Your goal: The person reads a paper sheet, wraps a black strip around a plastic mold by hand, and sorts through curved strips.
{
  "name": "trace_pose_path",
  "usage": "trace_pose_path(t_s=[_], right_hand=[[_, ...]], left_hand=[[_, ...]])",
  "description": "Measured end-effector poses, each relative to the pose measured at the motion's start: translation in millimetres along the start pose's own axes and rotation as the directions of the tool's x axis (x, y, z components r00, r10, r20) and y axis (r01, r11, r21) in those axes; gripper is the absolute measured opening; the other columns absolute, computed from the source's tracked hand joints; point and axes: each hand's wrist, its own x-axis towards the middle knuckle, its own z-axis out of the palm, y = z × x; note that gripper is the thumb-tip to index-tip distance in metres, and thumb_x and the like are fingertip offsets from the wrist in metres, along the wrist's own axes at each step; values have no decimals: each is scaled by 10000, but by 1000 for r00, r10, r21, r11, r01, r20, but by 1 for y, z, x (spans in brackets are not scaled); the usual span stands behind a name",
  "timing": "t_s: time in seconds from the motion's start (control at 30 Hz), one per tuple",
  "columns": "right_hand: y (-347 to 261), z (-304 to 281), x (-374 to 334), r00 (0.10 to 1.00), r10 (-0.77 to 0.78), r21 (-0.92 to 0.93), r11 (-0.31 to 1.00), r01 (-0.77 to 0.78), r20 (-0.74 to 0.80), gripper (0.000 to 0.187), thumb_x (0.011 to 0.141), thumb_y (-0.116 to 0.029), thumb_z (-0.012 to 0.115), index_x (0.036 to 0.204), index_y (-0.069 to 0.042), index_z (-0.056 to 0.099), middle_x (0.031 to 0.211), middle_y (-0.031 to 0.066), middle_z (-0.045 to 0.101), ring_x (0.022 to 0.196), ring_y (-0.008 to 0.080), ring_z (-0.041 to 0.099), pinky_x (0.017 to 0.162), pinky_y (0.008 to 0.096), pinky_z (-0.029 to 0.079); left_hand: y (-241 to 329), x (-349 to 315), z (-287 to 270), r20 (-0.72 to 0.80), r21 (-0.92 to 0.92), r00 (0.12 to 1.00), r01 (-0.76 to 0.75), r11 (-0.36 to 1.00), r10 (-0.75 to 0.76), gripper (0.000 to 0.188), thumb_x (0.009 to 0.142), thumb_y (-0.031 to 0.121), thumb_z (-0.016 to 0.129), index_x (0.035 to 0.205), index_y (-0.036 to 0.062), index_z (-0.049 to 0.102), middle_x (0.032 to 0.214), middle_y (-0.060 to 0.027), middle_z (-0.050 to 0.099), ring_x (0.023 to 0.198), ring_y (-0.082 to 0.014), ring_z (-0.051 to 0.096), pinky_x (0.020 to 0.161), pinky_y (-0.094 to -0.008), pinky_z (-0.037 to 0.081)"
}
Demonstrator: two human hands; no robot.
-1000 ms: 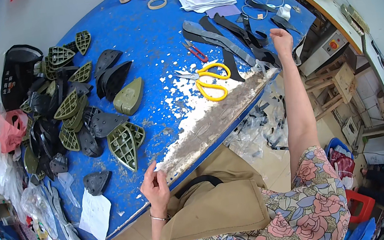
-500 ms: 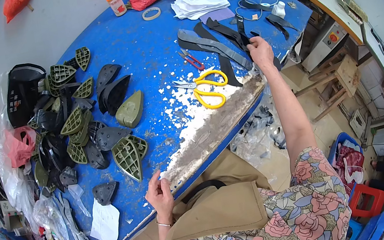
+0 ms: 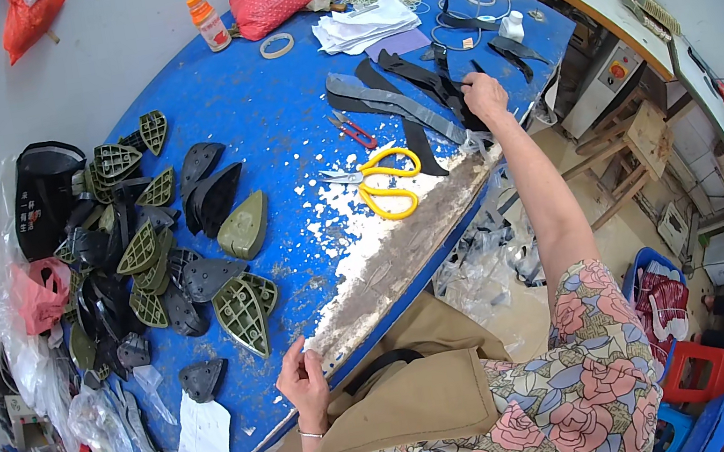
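Blue table [image 3: 266, 99], right hand [image 3: 486, 100] at black strips [image 3: 419, 75], left hand [image 3: 303, 382] at edge

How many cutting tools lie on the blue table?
2: yellow-handled scissors near the worn edge of the blue table, and red-handled snips just beyond them. Others may be hidden under the pile at left.

Right hand [image 3: 486, 99] stretched well forward

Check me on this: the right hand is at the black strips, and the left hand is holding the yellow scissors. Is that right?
Not quite: the left hand isn't holding the yellow scissors. The head view shows them lying on the table, apart from it. The right hand is indeed at the black strips.
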Motion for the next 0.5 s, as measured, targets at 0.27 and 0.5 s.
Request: trace_pose_path(t_s=[0.27,0.5], right_hand=[[13,-29,72,995,-47,534,845,-9,92,245,792,-164,665,991,-22,676,731,55,653,573,116,579,465,266,450],[2,-81,147,1000,27,786,618,-7,-12,413,732,-80,684,1130,0,612,767,73,655,584,110,591,487,236,467]], left_hand=[[-1,0,1,-18,2,1000,13,1000,-13,236,857,-11,581,1089,-11,624,708,-44,641,602,-52,561,529,-194,440],[-4,0,5,-58,34,998,30,999,-28,209,842,4,610,1048,-9,643,652,11,568,555,-28,458,484,-192,374]])
